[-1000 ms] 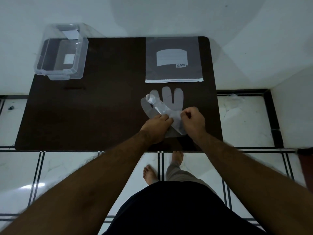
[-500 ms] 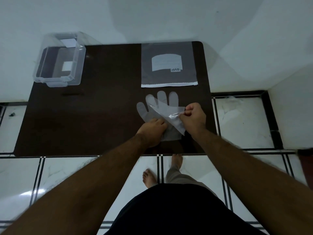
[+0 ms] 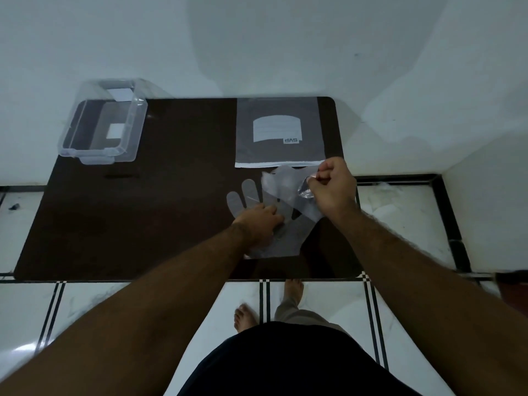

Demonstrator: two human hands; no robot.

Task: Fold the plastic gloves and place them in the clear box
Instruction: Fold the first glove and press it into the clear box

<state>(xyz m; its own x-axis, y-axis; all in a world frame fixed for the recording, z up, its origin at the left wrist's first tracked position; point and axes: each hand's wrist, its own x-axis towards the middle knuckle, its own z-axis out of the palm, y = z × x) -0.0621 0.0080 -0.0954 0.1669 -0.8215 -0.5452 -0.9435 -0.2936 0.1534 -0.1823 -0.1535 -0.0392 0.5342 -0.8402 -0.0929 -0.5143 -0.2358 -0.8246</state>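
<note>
Right hand [image 3: 333, 187] pinches the top glove [image 3: 288, 190] mid-right of frame, lifted off the bench [image 3: 143, 212]. Left hand [image 3: 261, 221] lies flat, fingers open, on the lower glove [image 3: 283, 238]. Clear box [image 3: 100, 130] sits far upper left, nearer the left hand.

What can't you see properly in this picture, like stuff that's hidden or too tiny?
- Head view: the flat glove has its palm hidden under the left hand.
- The lifted glove has its pinched end hidden inside the right hand.
- The small print on the glove packet is too tiny to read.
- The clear box is see-through, so anything clear inside would not show.
</note>
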